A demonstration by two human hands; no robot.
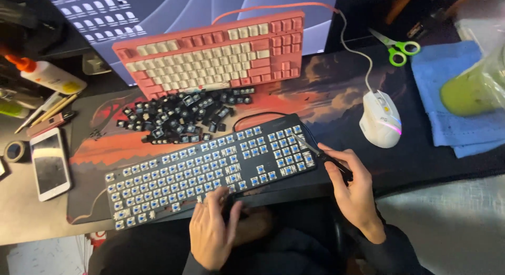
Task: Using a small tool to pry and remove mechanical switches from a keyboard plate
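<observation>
At the bottom centre of the frame the left hand (211, 234) rests with curled fingers on the near edge of the black keyboard (210, 167), which lies stripped of caps across the middle; lower right, the right hand (353, 193) pinches a thin metal tool (315, 148) whose tip touches the keyboard's right end; beyond lies a heap of black keycaps (181, 116); farther up, a pink keyboard (215, 53) leans; a white mouse (380, 118) sits at right.

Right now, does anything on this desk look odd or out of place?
Yes. The black keyboard has no keycaps, so its blue switches are bare. The caps lie in a loose heap behind it, below the pink keyboard.
</observation>
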